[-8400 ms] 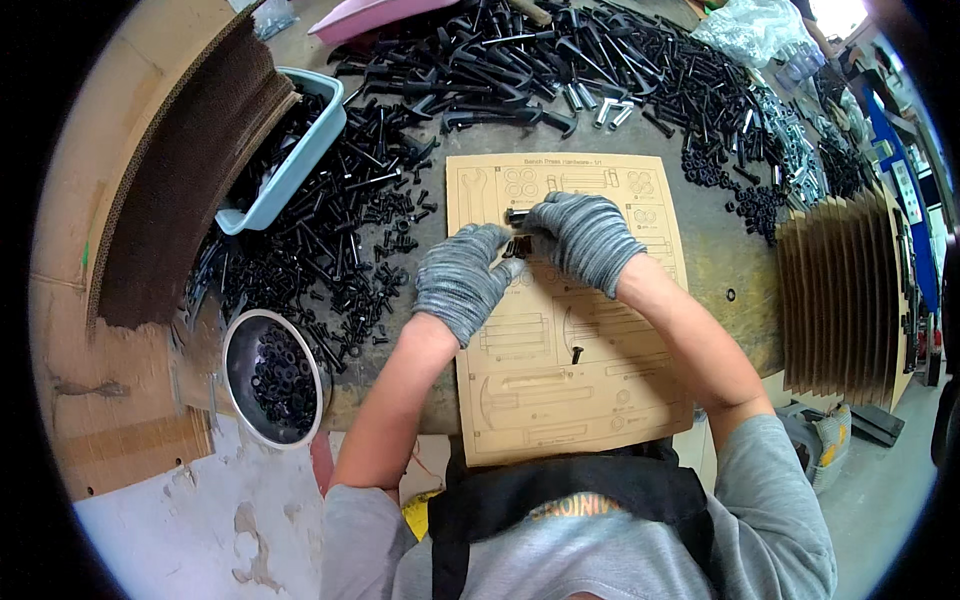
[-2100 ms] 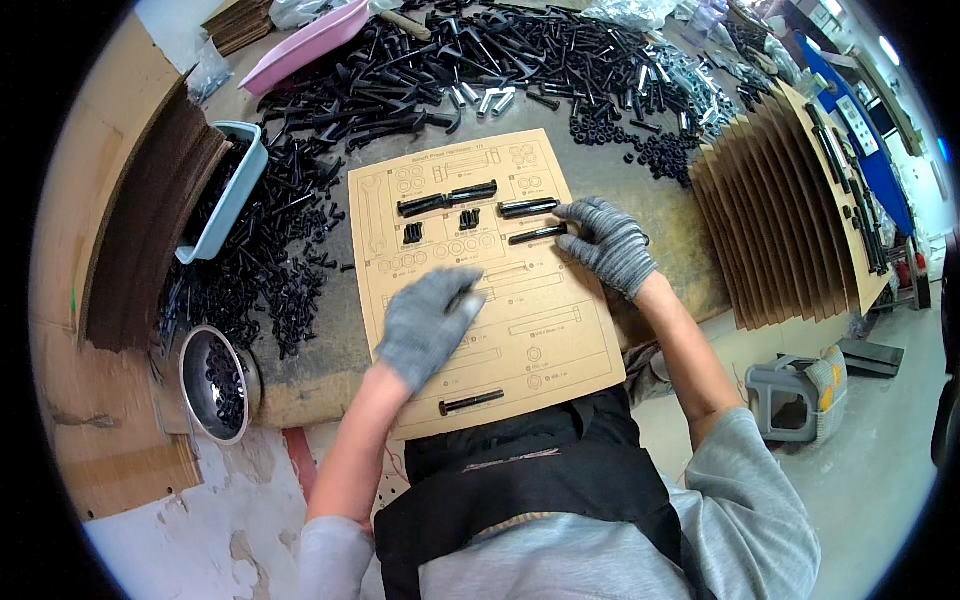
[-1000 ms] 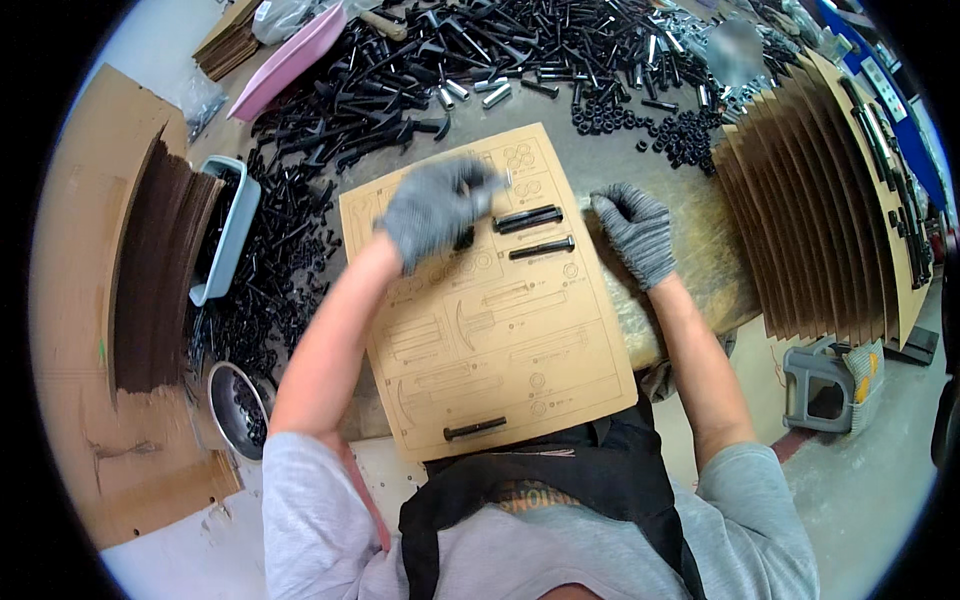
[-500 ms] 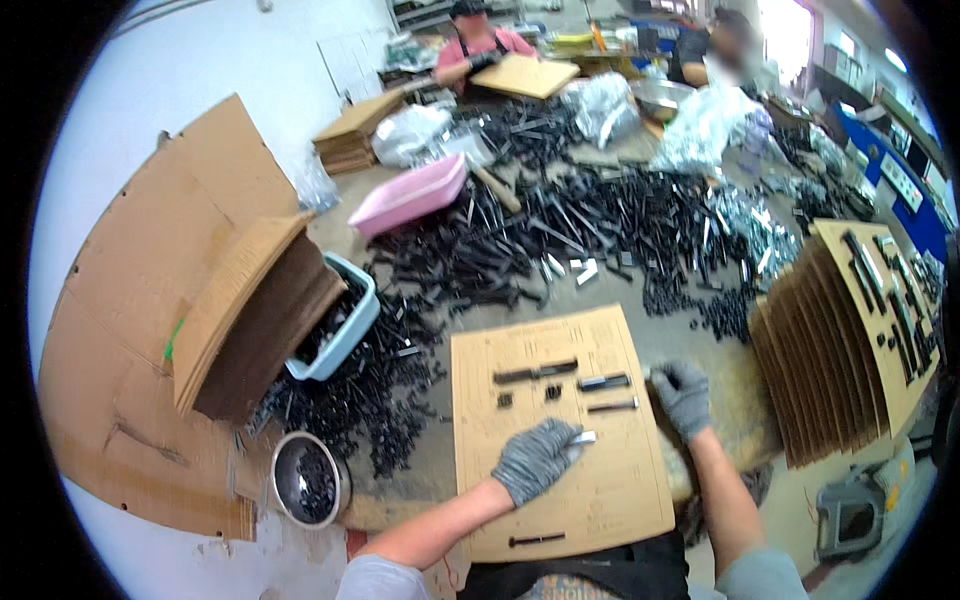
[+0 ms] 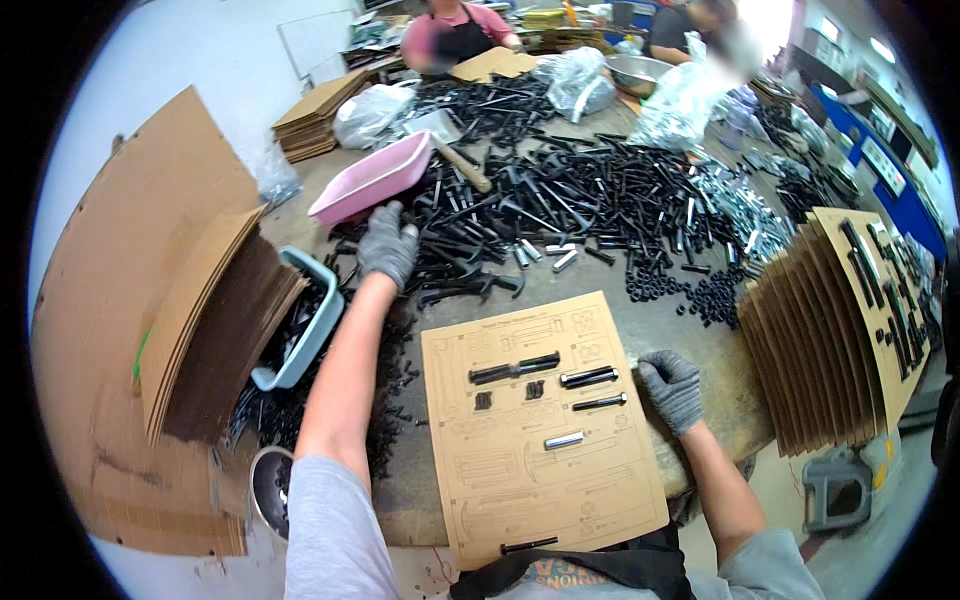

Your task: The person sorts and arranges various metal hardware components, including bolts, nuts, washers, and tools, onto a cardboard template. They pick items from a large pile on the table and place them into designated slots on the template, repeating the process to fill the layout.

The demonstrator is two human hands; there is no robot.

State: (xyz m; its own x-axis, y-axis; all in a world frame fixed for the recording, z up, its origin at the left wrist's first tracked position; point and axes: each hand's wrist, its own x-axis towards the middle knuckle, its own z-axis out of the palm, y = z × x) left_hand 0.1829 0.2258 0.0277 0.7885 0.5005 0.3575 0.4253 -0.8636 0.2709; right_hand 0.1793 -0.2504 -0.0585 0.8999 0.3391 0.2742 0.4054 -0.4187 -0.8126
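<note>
My left hand (image 5: 388, 245), in a grey glove, reaches over the near left part of a heap of black bolts (image 5: 540, 205), fingers apart, just below a pink tray (image 5: 372, 180). In front of me lies a printed cardboard sheet (image 5: 500, 480) with line drawings. It bears long black bolts (image 5: 515, 368), small black nuts (image 5: 484, 401), shorter bolts (image 5: 590, 377), a silver sleeve (image 5: 564, 440) and a thin bolt (image 5: 528, 545) near its lower edge. Beside the sheet's right edge rests my gloved right hand (image 5: 672, 390), fingers curled; whatever they hold is hidden.
At left stand a stack of cardboard (image 5: 215, 330), a light blue bin (image 5: 315, 335) and a metal bowl (image 5: 270, 490). Stacked cardboard sheets (image 5: 815, 340) carrying parts rise at right. Black nuts (image 5: 710, 298) and silver pieces (image 5: 745, 215) lie nearby. Two people work across the table.
My left hand has moved from the sheet up and left to the heap. The silver sleeve it held now lies on the sheet. My right hand stays beside the sheet.
</note>
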